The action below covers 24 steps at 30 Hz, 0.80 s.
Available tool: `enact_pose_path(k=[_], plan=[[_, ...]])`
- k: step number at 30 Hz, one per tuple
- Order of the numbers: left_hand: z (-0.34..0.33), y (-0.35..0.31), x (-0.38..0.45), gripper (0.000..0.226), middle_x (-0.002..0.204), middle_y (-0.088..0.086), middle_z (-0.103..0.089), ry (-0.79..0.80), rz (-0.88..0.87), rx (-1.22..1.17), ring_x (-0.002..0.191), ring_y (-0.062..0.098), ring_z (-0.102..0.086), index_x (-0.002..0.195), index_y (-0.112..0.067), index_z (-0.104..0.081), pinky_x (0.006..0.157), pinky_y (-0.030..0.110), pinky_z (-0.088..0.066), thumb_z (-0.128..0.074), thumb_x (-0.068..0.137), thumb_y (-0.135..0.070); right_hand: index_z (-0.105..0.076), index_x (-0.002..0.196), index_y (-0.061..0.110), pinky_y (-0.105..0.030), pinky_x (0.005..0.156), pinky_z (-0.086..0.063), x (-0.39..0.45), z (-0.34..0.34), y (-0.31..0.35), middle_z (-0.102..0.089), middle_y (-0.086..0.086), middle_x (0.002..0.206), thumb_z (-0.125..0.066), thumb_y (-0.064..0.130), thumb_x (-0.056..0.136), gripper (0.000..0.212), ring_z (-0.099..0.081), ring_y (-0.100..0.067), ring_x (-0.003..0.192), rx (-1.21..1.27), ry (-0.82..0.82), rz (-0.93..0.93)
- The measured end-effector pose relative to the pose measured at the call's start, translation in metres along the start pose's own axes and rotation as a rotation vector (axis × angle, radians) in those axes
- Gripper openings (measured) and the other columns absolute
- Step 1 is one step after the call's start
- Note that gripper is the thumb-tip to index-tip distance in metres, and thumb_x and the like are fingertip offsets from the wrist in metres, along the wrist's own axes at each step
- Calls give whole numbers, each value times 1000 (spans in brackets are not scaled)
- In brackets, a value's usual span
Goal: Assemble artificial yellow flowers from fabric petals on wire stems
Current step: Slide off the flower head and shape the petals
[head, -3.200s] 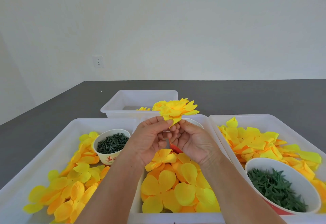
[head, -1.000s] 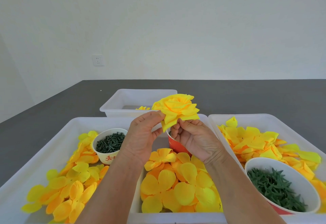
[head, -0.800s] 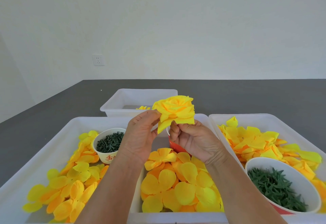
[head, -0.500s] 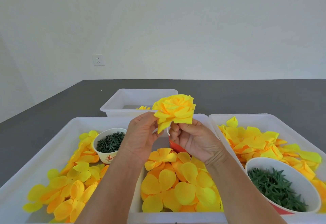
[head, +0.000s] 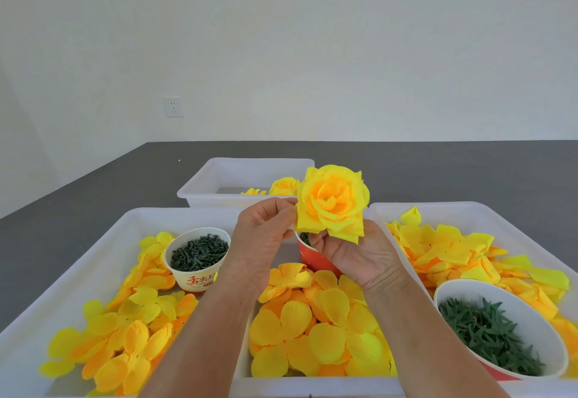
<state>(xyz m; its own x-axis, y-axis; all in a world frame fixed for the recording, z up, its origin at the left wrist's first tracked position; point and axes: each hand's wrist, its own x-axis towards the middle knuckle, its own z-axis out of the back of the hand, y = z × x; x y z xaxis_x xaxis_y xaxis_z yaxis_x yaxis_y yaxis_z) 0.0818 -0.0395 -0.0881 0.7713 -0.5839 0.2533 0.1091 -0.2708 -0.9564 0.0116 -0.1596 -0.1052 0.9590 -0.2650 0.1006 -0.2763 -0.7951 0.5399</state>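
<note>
While both hands hold it up over the middle tray [head: 240, 380], the yellow flower [head: 332, 202] now shows its open face to the camera; a moment ago it was tipped away and looked flatter. It looks full and round, so this one seems nearly done. The right hand [head: 359, 256] has its grip curled under the flower at 6 o'clock, pinching the base; the stem is hidden. The left hand [head: 266, 235] pinches an outer petal at 9 o'clock with thumb and finger pressed together. Just below the flower a red cup [head: 308, 258] stands in the middle tray, with loose petals [head: 312, 328] heaped in front of it. At 12 o'clock sits the far tray [head: 200, 186], which holds a finished flower [head: 283, 185]; the way there looks open, with only its low near rim to pass. At 8 o'clock is the left tray [head: 103, 241] with a cup of dark bits [head: 197, 260]. At 4 o'clock is the right tray [head: 488, 209] with a bowl of green pieces [head: 488, 335]. All trays rest on the dark counter [head: 469, 172].
</note>
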Motion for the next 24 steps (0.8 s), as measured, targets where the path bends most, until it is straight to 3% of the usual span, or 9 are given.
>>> enact_pose_path(k=[2, 5, 8, 10, 13, 15, 18, 22, 24], plan=[[1, 0, 1, 23, 89, 17, -61, -13, -5, 5, 84, 25, -51, 88, 21, -56, 83, 42, -43, -51, 89, -1, -70, 87, -1, -26, 50, -55, -1, -4, 0, -68, -18, 88, -87, 5, 36, 55, -64, -28, 74, -32, -32, -29], [2, 0, 1, 26, 84, 15, -63, -28, -4, -1, 79, 22, -56, 91, 18, -58, 81, 39, -48, -53, 90, -7, -72, 83, -2, -28, 51, -56, -2, -6, -1, -66, -20, 91, -94, 6, 19, 68, -58, -30, 83, -40, -55, -80], [3, 3, 3, 25, 81, 14, -66, -12, 45, 4, 77, 20, -61, 90, 11, -64, 79, 38, -51, -54, 91, -12, -71, 88, -1, -29, 52, -56, -3, -5, -1, -67, -18, 89, -92, 8, 31, 61, -62, -30, 81, -84, -50, -94], [4, 6, 4, 23, 78, 12, -68, 11, 102, 4, 76, 19, -62, 88, 5, -68, 75, 34, -54, -54, 92, -13, -74, 80, 1, -27, 53, -56, -3, -5, -1, -68, -17, 88, -94, 9, 27, 58, -66, -27, 74, -95, -28, -85], [7, 6, 5, 19, 74, 8, -67, 26, 193, -23, 70, 19, -62, 82, -6, -64, 57, 23, -52, -52, 93, -16, -74, 75, 2, -25, 54, -56, 0, -1, 0, -62, -18, 94, -80, 6, 50, 26, -61, -26, 77, -148, -93, -54], [8, 6, 7, 21, 85, 11, -70, 11, 270, -34, 74, 22, -67, 92, -8, -62, 54, 23, -50, -49, 95, -24, -73, 74, 2, -25, 53, -55, 3, 3, 0, -62, -18, 90, -63, 5, 61, 17, -62, -25, 71, -179, -156, -20], [9, 5, 9, 38, 89, 9, -73, 19, 335, -6, 76, 21, -70, 102, -12, -63, 57, 26, -49, -44, 95, -44, -69, 81, 1, -23, 50, -52, 4, 5, -2, -65, -16, 81, -60, 3, 63, 20, -64, -21, 60, -245, -221, -23], [15, 7, 10, 20, 87, 9, -69, -69, 355, 11, 76, 21, -65, 90, -12, -64, 57, 25, -48, -58, 90, -31, -65, 81, 3, -20, 43, -47, 5, 7, -9, -65, -10, 67, -59, -2, 75, 9, -59, -15, 50, -366, -369, -99], [18, 8, 11, 15, 80, 9, -68, -104, 407, -23, 70, 19, -63, 86, -11, -64, 53, 22, -48, -58, 91, -24, -66, 77, 1, -19, 42, -47, 5, 7, -10, -63, -10, 65, -64, 0, 66, 11, -55, -15, 52, -356, -421, -164]])
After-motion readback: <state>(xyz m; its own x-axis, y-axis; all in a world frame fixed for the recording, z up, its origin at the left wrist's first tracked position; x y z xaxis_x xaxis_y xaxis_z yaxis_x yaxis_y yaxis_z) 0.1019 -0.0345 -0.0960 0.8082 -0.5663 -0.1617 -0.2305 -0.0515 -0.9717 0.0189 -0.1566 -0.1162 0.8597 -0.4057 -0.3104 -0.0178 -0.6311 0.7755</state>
